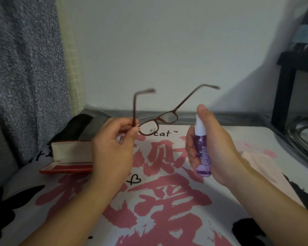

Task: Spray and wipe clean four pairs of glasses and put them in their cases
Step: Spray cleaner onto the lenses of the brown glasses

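Left hand [114, 139] pinching brown glasses [160, 119], right hand [213, 144] gripping purple spray bottle [202, 153], pink-printed tablecloth [158, 201], white wall [167, 50]

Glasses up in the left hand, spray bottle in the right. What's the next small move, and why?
Probably press the nozzle. The right hand grips the purple spray bottle upright, a fingertip on its white top, beside the brown glasses that the left hand pinches at one lens corner, arms unfolded. The pink cloth lies unused on the table.
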